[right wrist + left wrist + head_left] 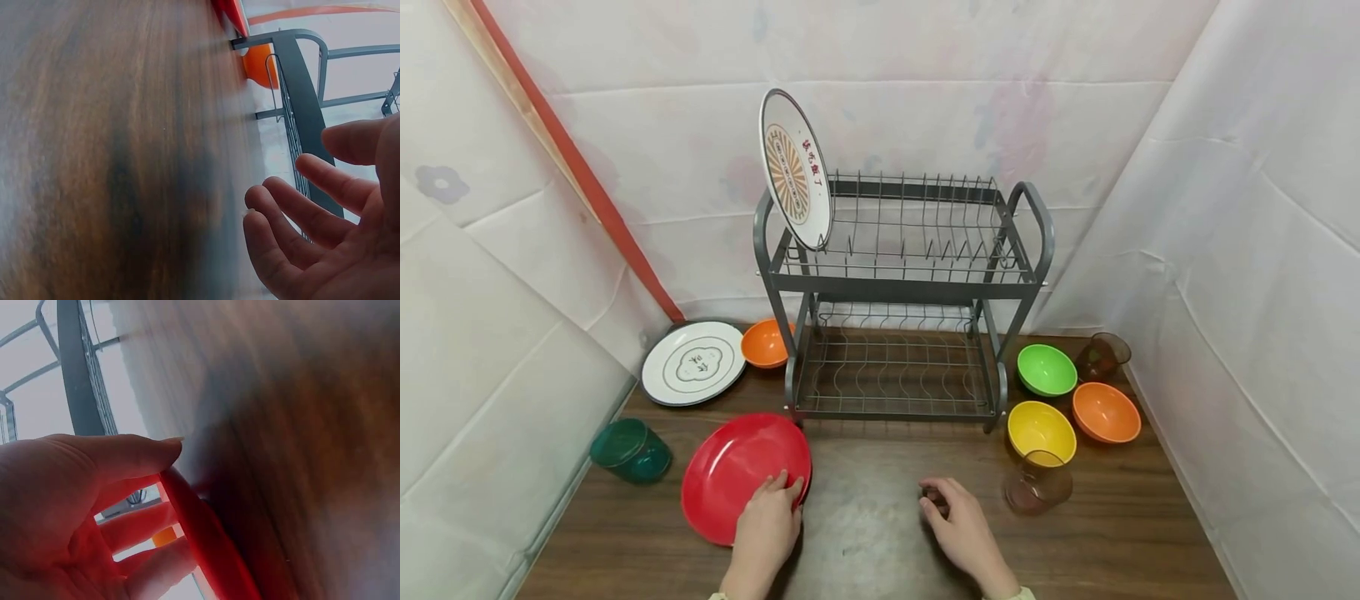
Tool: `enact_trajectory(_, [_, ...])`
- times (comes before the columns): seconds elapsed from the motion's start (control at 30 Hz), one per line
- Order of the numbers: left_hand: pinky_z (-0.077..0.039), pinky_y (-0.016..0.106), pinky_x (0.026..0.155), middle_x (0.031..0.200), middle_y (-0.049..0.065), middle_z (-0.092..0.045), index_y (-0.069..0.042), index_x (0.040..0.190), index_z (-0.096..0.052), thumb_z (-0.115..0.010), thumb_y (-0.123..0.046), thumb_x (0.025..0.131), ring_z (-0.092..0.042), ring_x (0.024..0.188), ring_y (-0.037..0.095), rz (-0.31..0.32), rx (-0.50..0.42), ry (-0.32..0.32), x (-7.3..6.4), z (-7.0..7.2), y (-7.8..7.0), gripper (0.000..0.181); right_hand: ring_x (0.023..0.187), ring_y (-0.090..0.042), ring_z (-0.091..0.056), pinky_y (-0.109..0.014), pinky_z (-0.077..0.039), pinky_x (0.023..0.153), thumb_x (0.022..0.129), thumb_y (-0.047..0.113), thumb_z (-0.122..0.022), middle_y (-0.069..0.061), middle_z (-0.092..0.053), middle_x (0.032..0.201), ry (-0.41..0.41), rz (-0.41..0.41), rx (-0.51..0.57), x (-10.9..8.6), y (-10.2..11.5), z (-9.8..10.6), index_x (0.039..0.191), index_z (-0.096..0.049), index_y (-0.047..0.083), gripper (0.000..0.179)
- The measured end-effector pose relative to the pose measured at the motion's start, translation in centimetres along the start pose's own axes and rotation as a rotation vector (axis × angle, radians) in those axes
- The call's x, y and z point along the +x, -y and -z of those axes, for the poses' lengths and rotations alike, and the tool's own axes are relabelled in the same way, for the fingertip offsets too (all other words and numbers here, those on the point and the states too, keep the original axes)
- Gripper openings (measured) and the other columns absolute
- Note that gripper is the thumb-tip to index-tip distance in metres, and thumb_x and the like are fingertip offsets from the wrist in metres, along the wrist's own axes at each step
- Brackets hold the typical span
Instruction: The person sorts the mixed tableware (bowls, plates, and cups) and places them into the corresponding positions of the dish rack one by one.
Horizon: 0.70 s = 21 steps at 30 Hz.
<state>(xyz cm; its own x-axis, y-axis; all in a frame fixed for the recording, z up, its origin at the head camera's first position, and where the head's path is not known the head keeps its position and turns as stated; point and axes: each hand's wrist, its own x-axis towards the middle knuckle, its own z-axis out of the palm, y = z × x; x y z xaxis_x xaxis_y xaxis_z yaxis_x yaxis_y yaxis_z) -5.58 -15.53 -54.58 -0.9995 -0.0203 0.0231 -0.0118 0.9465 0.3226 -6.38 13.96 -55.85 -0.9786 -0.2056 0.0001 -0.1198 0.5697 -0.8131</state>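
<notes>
My left hand is at the near right edge of a red plate on the table. In the left wrist view the thumb lies at the outside of the plate's rim, with the fingers over its inner face, pinching it. The plate's right side appears slightly raised. Over the table to the right, my right hand holds nothing; its fingers are relaxed and loosely bent, as the right wrist view shows. A dark two-tier dish rack stands ahead of both hands. On its upper tier, a white patterned plate leans upright at the left end.
Left on the table are a white plate, an orange bowl and a green-blue cup. Right stand green, yellow and orange bowls, with brown clear cups behind and in front. Cloth walls enclose the table.
</notes>
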Motion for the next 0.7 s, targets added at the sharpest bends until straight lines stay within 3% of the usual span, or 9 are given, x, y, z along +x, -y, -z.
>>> enact_trajectory(0.23, [-0.056, 0.055, 0.076, 0.115, 0.023, -0.069, -0.004, 0.106, -0.078, -0.083, -0.001, 0.072, -0.066, 0.106, 0.039, -0.051, 0.001, -0.016, -1.0, -0.2, -0.6, 0.035, 0.09, -0.008, -0.06, -0.026, -0.052, 0.072, 0.099, 0.019, -0.064, 0.004, -0.064, 0.104, 0.009, 0.006, -0.01, 0.1, -0.2, -0.2, 0.118, -0.068, 0.01, 0.021])
enact_trajectory(0.37, [-0.057, 0.052, 0.071, 0.111, 0.019, -0.071, -0.005, 0.104, -0.078, -0.082, -0.001, 0.072, -0.069, 0.1, 0.034, -0.089, -0.009, -0.045, -1.7, -0.4, -1.0, 0.032, 0.092, -0.009, -0.061, -0.026, -0.053, 0.073, 0.099, 0.019, -0.063, 0.004, -0.064, 0.106, 0.015, 0.008, -0.003, 0.1, -0.3, -0.3, 0.118, -0.067, 0.01, 0.022])
enact_trajectory(0.53, [-0.058, 0.047, 0.059, 0.105, 0.013, -0.073, -0.007, 0.102, -0.079, -0.083, -0.004, 0.069, -0.072, 0.089, 0.029, -0.172, 0.0, -0.112, -2.3, -0.5, -1.6, 0.033, 0.093, -0.01, -0.061, -0.028, -0.054, 0.074, 0.099, 0.018, -0.064, 0.003, -0.064, 0.107, 0.012, 0.02, -0.001, 0.1, -0.4, -0.4, 0.118, -0.067, 0.009, 0.022])
enact_trajectory(0.7, [-0.059, 0.043, 0.063, 0.103, 0.008, -0.075, -0.009, 0.104, -0.079, -0.087, -0.01, 0.069, -0.072, 0.09, 0.022, -0.268, 0.0, -0.133, -2.7, -0.7, -2.3, 0.036, 0.093, -0.011, -0.061, -0.027, -0.054, 0.073, 0.099, 0.018, -0.063, 0.002, -0.064, 0.106, 0.017, 0.041, -0.009, 0.1, -0.4, -0.6, 0.117, -0.067, 0.009, 0.021])
